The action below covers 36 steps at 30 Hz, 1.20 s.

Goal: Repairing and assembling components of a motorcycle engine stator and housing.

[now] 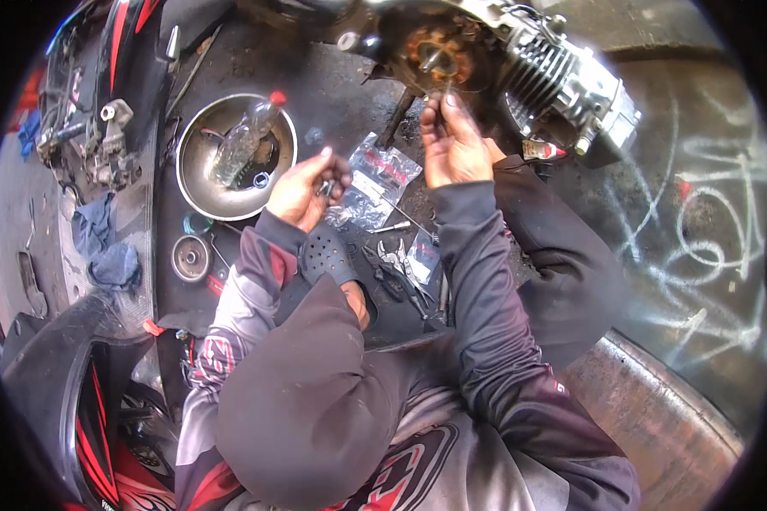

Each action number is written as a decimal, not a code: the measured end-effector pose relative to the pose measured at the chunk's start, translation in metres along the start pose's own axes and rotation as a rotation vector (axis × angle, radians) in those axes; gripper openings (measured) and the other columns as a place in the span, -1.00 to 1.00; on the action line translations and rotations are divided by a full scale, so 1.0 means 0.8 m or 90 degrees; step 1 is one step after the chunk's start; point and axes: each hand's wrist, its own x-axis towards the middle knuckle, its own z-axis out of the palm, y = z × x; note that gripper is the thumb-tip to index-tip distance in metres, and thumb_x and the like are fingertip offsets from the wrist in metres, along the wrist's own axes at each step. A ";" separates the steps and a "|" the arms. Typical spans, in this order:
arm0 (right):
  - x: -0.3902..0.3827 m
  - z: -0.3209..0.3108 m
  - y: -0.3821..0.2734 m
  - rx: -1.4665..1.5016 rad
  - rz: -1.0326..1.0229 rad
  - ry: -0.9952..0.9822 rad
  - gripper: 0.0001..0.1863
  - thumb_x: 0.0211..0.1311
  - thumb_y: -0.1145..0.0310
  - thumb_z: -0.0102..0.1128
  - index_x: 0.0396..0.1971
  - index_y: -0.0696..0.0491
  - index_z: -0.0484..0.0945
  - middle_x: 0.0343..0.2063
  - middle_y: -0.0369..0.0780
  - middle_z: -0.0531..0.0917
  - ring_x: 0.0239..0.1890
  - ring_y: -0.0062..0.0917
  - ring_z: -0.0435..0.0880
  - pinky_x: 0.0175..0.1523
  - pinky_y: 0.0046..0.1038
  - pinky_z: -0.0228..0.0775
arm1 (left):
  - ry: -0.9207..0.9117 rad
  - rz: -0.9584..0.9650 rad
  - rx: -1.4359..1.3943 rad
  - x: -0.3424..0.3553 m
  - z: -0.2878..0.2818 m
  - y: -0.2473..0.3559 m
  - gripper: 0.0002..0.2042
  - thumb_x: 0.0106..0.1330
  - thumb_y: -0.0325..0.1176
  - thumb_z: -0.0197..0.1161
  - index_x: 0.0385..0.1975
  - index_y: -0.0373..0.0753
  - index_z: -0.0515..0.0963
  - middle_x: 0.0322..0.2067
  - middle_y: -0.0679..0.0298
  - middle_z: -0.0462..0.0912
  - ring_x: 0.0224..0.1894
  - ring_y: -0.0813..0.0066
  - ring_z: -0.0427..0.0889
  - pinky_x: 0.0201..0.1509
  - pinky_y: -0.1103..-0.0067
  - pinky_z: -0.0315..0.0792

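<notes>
My left hand [308, 189] is half curled above the floor, between the metal bowl [187, 189] and a clear plastic bag [378, 175]. Small metal pieces, too blurred to name, show between its fingers. My right hand [457, 143] is raised, palm facing me, just below the open side of an engine [533, 64]. Its fingers and thumb are drawn together, with a tiny brassy glint at the fingertips. Behind those fingertips sits a round copper-coloured coil part [437, 55] with a shaft in its middle.
A clear plastic bottle [240, 149] with a red cap lies in the bowl. Pliers [399, 268] and other tools lie on the floor before me, beside my clog [325, 254]. A round metal part [191, 258] sits left, near blue rags [104, 243]. Red-and-black fairings [85, 409] stand lower left.
</notes>
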 end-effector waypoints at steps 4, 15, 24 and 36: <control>0.023 0.018 0.015 0.184 0.016 0.048 -0.91 0.24 0.56 0.23 -0.26 0.17 0.57 -0.31 -0.19 0.66 -0.26 -0.50 0.65 -0.10 -0.51 0.60 | 0.030 0.043 0.209 0.020 0.044 0.068 -0.59 0.43 -0.01 0.09 -0.15 -0.31 0.57 -0.48 0.36 0.56 -0.50 0.65 0.37 -0.41 0.67 0.26; 0.035 0.035 0.017 0.272 0.034 0.082 -0.83 0.28 0.55 0.19 -0.15 0.18 0.49 -0.26 -0.20 0.61 -0.25 -0.48 0.63 -0.08 -0.48 0.55 | 0.036 0.041 0.476 0.078 0.145 0.163 -0.56 0.23 0.08 0.35 -0.13 -0.17 0.55 -0.59 0.56 0.34 -0.64 0.81 0.18 -0.57 0.77 0.04; 0.025 0.030 0.023 0.410 0.081 0.078 -0.83 0.27 0.54 0.21 -0.15 0.12 0.51 -0.27 -0.24 0.63 -0.22 -0.51 0.64 -0.10 -0.52 0.55 | 0.167 0.092 0.625 0.100 0.161 0.146 -0.49 0.34 0.20 0.12 -0.20 -0.21 0.57 -0.66 0.50 0.35 -0.70 0.77 0.15 -0.62 0.71 0.01; 0.001 -0.091 0.158 -0.225 -0.078 0.093 -0.74 0.18 0.56 0.29 -0.16 0.23 0.47 -0.38 -0.24 0.62 -0.37 -0.63 0.61 -0.24 -0.65 0.49 | 0.248 -0.045 0.456 0.029 0.002 -0.016 -0.71 0.11 -0.62 0.10 -0.13 -0.36 0.47 -0.38 0.26 0.50 -0.36 0.49 0.53 -0.31 0.60 0.46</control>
